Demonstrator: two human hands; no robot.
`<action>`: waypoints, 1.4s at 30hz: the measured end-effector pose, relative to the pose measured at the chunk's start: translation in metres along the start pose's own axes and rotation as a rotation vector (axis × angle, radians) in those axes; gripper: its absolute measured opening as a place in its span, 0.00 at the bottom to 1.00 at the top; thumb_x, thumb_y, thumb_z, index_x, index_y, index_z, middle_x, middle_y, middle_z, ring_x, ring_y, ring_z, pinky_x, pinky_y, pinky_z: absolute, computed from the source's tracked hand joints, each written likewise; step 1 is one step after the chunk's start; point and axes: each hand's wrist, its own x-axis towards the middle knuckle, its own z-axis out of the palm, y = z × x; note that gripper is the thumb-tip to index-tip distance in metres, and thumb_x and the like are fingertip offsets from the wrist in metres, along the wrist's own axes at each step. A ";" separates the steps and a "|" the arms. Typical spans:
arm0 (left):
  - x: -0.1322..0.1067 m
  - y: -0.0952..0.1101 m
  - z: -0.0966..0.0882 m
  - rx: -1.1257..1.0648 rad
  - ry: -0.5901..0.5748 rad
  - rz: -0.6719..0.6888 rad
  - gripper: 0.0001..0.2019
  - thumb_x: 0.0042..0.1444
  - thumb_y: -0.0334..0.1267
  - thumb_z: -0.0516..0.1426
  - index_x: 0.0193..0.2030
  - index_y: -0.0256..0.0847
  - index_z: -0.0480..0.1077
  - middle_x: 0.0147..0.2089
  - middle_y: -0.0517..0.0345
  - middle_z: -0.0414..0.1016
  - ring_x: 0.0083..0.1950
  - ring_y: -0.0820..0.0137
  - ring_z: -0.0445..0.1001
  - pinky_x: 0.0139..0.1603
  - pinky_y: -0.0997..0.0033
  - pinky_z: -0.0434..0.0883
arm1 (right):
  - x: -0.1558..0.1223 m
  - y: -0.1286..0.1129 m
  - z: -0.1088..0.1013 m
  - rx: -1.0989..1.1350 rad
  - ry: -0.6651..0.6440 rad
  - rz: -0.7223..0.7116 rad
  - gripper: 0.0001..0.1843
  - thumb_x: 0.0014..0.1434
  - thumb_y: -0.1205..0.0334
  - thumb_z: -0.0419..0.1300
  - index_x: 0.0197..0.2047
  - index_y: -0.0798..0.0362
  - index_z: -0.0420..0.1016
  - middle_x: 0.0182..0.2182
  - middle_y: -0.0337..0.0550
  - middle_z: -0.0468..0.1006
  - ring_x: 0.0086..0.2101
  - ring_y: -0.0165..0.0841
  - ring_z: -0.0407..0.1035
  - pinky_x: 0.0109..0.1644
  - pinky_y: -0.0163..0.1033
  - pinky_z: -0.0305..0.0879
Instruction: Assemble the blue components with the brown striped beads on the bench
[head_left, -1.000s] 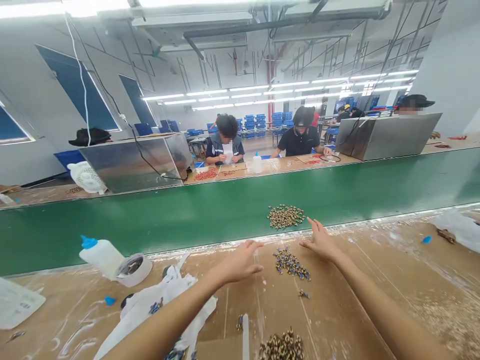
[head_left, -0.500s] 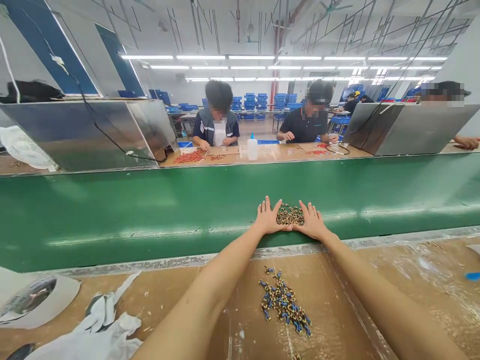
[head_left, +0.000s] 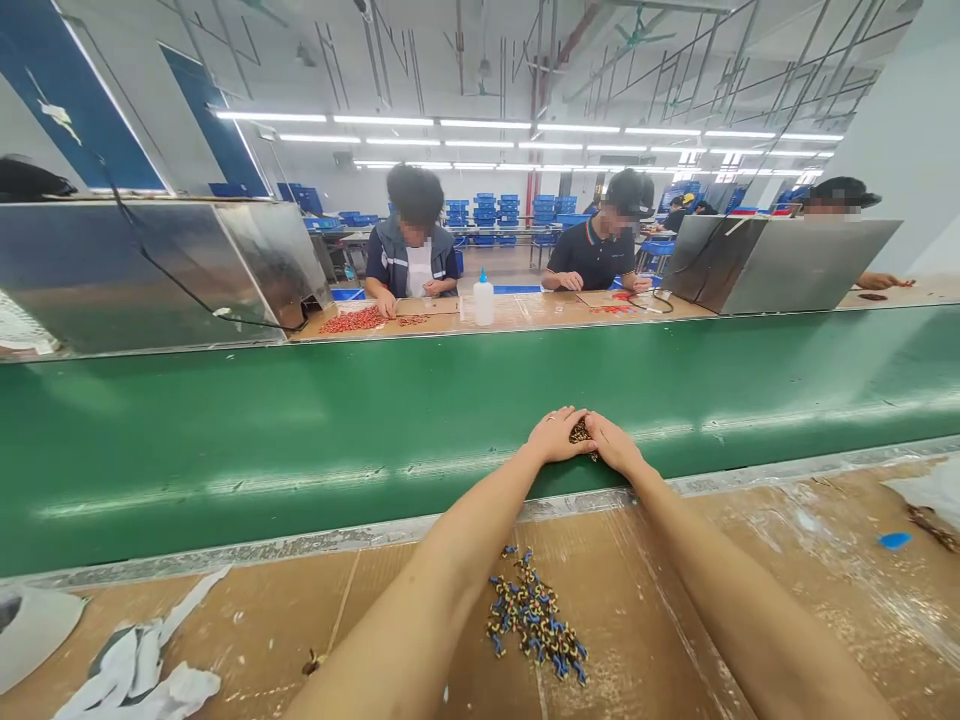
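Observation:
On the green conveyor belt (head_left: pixel 360 400), my left hand (head_left: pixel 557 437) and my right hand (head_left: pixel 613 445) are cupped together round a heap of small brass-and-dark parts (head_left: pixel 580 432). Their fingers curve in and meet at the far side, covering most of the heap. A few parts show between the palms and below the right thumb. Between my forearms, on the brown tabletop (head_left: pixel 630 640), lies a loose pile of small blue-and-gold parts (head_left: pixel 536 620); their exact kind is too small to tell.
Crumpled white wrapping (head_left: pixel 142 670) lies at the near left, and a blue scrap (head_left: pixel 895 541) at the right. Across the belt, people work beside red parts (head_left: pixel 352 320), a white squeeze bottle (head_left: pixel 484 300) and metal housings (head_left: pixel 787 265).
My hands have drawn together from a wider, spread-finger position, squeezing the brass-and-dark parts into a tighter heap. The whole view has shifted slightly.

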 end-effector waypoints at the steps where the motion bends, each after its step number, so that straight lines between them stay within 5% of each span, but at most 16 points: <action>1: -0.001 0.007 0.003 -0.013 -0.002 0.021 0.35 0.57 0.60 0.52 0.67 0.45 0.53 0.70 0.50 0.55 0.70 0.60 0.54 0.69 0.59 0.51 | -0.004 0.001 -0.002 0.032 0.012 0.012 0.23 0.68 0.48 0.48 0.59 0.52 0.67 0.57 0.50 0.70 0.55 0.40 0.66 0.60 0.54 0.59; 7: -0.031 0.062 0.020 -0.101 0.021 0.007 0.32 0.64 0.54 0.46 0.67 0.35 0.52 0.69 0.45 0.57 0.69 0.60 0.56 0.69 0.60 0.54 | -0.054 -0.006 -0.019 0.145 0.077 0.104 0.17 0.67 0.52 0.53 0.49 0.55 0.72 0.46 0.47 0.76 0.44 0.37 0.72 0.50 0.49 0.68; 16: -0.084 0.149 0.035 -0.213 0.117 -0.063 0.19 0.68 0.46 0.45 0.55 0.37 0.67 0.55 0.47 0.72 0.56 0.62 0.71 0.57 0.54 0.66 | -0.155 -0.034 -0.040 0.181 0.240 0.138 0.14 0.66 0.54 0.55 0.44 0.57 0.73 0.41 0.44 0.77 0.41 0.35 0.72 0.48 0.47 0.69; 22: -0.126 0.189 0.040 -0.244 0.105 0.025 0.16 0.65 0.40 0.47 0.57 0.42 0.67 0.56 0.53 0.72 0.56 0.67 0.70 0.59 0.64 0.66 | -0.210 -0.037 -0.045 0.254 0.374 0.207 0.20 0.67 0.48 0.52 0.41 0.57 0.75 0.38 0.44 0.79 0.39 0.34 0.74 0.47 0.46 0.69; 25: -0.130 0.186 0.035 -0.230 0.102 0.024 0.18 0.65 0.43 0.47 0.59 0.44 0.65 0.60 0.55 0.69 0.60 0.67 0.67 0.62 0.66 0.64 | -0.221 -0.028 -0.055 0.261 0.420 0.247 0.24 0.67 0.45 0.48 0.42 0.57 0.75 0.39 0.46 0.79 0.40 0.36 0.74 0.49 0.48 0.67; 30: -0.109 0.140 0.020 -0.150 0.107 -0.112 0.25 0.65 0.44 0.46 0.64 0.34 0.58 0.68 0.42 0.56 0.70 0.56 0.54 0.68 0.51 0.53 | -0.199 -0.014 -0.069 0.223 0.335 0.217 0.27 0.65 0.42 0.47 0.53 0.54 0.72 0.52 0.52 0.75 0.53 0.42 0.68 0.59 0.54 0.59; 33: -0.096 0.120 0.021 -0.120 0.042 -0.112 0.25 0.63 0.45 0.48 0.63 0.36 0.59 0.68 0.43 0.57 0.70 0.55 0.53 0.69 0.48 0.51 | -0.183 -0.009 -0.070 0.211 0.250 0.206 0.29 0.64 0.40 0.46 0.55 0.49 0.72 0.55 0.49 0.74 0.56 0.45 0.66 0.62 0.55 0.56; 42: -0.100 0.142 0.027 -0.228 0.005 -0.076 0.20 0.63 0.36 0.47 0.59 0.43 0.66 0.61 0.54 0.69 0.62 0.62 0.67 0.63 0.59 0.63 | -0.181 -0.006 -0.072 0.333 0.092 0.120 0.37 0.63 0.34 0.39 0.51 0.53 0.75 0.50 0.49 0.78 0.52 0.42 0.70 0.61 0.51 0.60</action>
